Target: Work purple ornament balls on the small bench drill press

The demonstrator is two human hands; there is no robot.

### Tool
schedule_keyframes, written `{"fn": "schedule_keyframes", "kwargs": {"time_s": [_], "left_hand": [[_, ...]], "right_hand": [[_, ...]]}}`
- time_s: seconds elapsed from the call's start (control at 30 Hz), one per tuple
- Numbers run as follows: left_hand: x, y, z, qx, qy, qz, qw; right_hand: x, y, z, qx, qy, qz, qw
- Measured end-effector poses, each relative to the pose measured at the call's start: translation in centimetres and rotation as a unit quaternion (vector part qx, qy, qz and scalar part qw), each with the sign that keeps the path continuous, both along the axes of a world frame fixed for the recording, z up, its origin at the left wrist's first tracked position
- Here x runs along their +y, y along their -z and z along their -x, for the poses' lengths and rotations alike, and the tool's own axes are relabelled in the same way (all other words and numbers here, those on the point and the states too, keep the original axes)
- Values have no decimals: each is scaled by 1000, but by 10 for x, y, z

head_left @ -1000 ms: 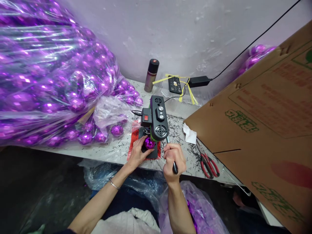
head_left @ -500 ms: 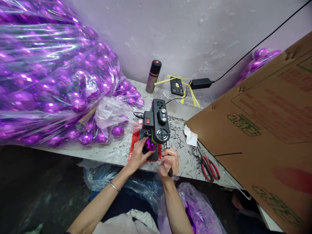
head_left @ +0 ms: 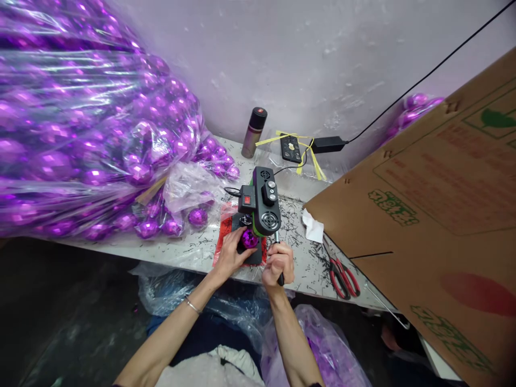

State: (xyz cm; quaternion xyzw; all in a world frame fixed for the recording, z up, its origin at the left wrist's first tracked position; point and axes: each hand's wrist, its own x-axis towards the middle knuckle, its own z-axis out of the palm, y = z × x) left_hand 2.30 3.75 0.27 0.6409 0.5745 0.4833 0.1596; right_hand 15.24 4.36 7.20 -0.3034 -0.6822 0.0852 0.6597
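A shiny purple bauble (head_left: 250, 238) sits under the front end of a black bench machine (head_left: 266, 201) with round vents, silver knobs and a red switch. My left hand (head_left: 231, 255) grips the bauble from its left and near side, thumb and fingers around it. At the machine's right, my right hand (head_left: 279, 263) is wrapped around the black-gripped lever (head_left: 281, 278). The bauble's top is partly hidden by the machine head. A red plastic sheet (head_left: 219, 250) lies beneath the machine's dark base.
A huge clear bag of purple baubles (head_left: 100, 134) fills the left. Behind stand a spray can (head_left: 254, 132), a phone (head_left: 290, 148) and a power adapter (head_left: 328, 144). Red-handled scissors (head_left: 344, 278), white tissue (head_left: 313, 227) and a large carton (head_left: 423, 226) are at the right. Black scraps litter the worktop (head_left: 296, 215).
My view has shifted slightly. Both hands keep their places, the left on the bauble and the right on the lever.
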Motion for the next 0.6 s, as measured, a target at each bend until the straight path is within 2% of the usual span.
{"fn": "schedule_keyframes", "kwargs": {"time_s": [0.2,0.27,0.33,0.47,0.53,0.6], "left_hand": [[1,0,0,-1,2,-4,1000],[1,1,0,-2,2,-7,1000],[2,1,0,-2,3,-9,1000],[4,1,-1,1,9,-10,1000],[-3,1,0,8,15,-16,1000],[-20,0,4,22,25,-28,999]], "right_hand": [[-1,7,0,-12,1,-8,1000],[-1,4,-1,-19,1,-9,1000],[-2,-9,-2,-20,3,3,1000],[-3,-54,-3,-23,3,58,998],[-3,-73,-3,-29,-1,84,996],[-5,-82,-4,-33,-5,92,995]]}}
